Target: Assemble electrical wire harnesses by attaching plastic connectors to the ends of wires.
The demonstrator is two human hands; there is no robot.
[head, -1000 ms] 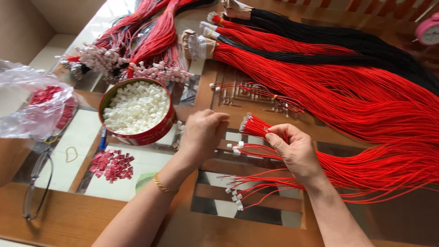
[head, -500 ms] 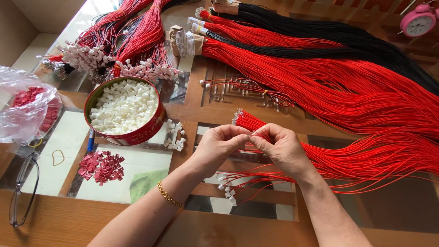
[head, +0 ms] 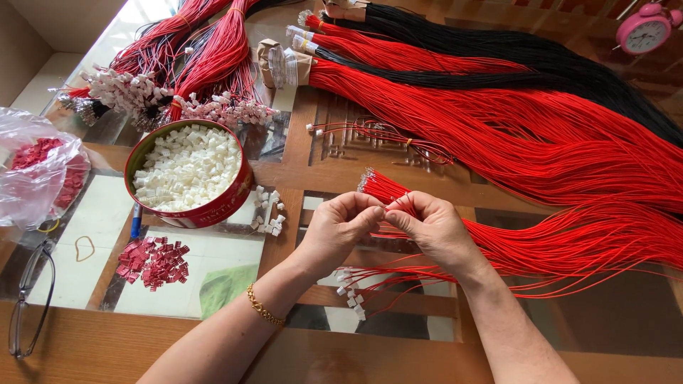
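We see both hands meeting over the middle of the glass-topped table (head: 213, 274). The left hand (head: 340, 226) and the right hand (head: 434, 229) press their fingertips together around a single red wire, drawn from the small bundle of red wires (head: 388, 190) that the right hand also cradles so its metal tips fan upward within easy reach. Whether a white connector sits between the fingertips we cannot tell; the pinch hides it.

The rest is laid out for quick picking. A round red tin of white connectors (head: 188, 171) stands just left of the hands, with a few loose white connectors (head: 267, 213) spilled beside it. Finished wires with white plugs (head: 352, 288) lie toward the near edge, under the wrists. Large hanks of red and black wire (head: 512, 107) stretch across the far right. A heap of red connectors (head: 153, 262), a rubber band (head: 85, 247) and spectacles (head: 28, 299) sit near the left edge.
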